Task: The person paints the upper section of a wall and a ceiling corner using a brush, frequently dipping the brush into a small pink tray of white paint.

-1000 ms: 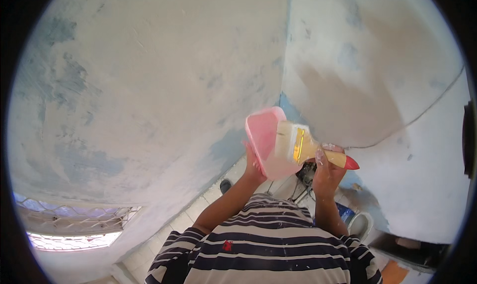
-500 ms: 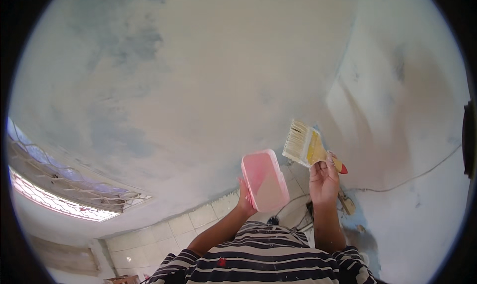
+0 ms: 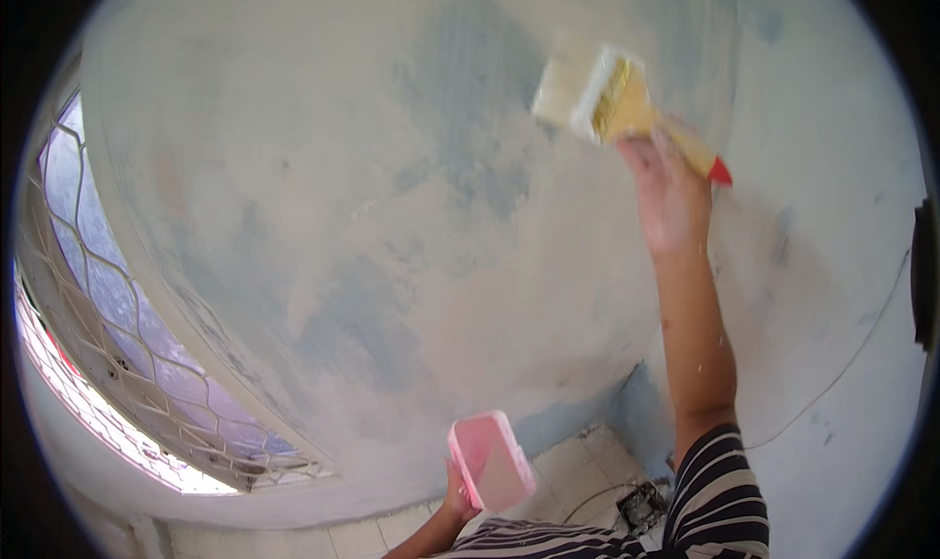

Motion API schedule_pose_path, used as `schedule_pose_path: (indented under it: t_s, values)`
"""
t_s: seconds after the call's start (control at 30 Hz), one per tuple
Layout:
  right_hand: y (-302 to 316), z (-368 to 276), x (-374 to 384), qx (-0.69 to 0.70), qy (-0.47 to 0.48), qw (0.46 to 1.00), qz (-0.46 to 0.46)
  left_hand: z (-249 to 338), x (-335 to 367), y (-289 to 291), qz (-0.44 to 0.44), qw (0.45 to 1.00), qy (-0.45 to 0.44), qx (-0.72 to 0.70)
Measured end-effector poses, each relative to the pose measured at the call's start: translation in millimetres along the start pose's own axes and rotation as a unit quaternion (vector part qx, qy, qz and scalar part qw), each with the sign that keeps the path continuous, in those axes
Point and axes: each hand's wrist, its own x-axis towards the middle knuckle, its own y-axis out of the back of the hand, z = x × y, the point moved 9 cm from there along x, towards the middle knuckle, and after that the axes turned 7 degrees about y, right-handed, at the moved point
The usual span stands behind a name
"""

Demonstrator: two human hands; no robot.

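At the far left, a window (image 3: 137, 295) was covered by a wavy grille (image 3: 83, 256). Beside it, the wall (image 3: 284, 207) was coated in off-white and marked by grey-blue patches. Along the bottom, the floor (image 3: 357, 539) was laid with pale tiles. Low in the view, left of the middle, a pink tub (image 3: 478, 442) was gripped at its left side by the left hand (image 3: 456, 488); beige liquid (image 3: 503, 483) was contained in its lower right part. Farther right and high up, a wide brush (image 3: 627, 109) was held before the wall, its pale bristles pointed leftward; whether the wall was touched could not be told. Its red-tipped handle was grasped by the right hand (image 3: 671, 182), with the arm stretched upward from a striped sleeve (image 3: 720, 490). At the far right, a thin cable (image 3: 832, 393) was seen along the adjoining wall (image 3: 842, 295).
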Motion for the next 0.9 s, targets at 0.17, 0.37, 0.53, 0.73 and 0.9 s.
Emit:
schedule_pose_path:
  t_s: [0.17,0.37,0.53,0.73,0.9]
  values:
    - [-139.3,-23.4,129.6,-0.109,0.217,0.960,-0.138,20.6,-31.8,67.5,0.054,0.997,-0.005,-0.052]
    - [-243.4,-23.8,178.2,-0.271,0.367,0.852,-0.257,57.9,-60.9,74.4,0.081,0.996,-0.037,0.000]
    - [-230.3,6.4,57.9,-0.554,0.335,0.725,-0.235,75.8,-77.5,62.7,0.053,0.999,-0.008,-0.009]
    - [-192.5,51.5,-108.8,-0.490,0.137,0.682,-0.525,69.1,-101.5,83.7,0.070,0.997,0.020,0.010]
    - [-204.0,27.1,-39.4,-0.612,-0.005,0.693,-0.380,72.9,-89.4,79.9,0.038,0.999,0.011,0.009]
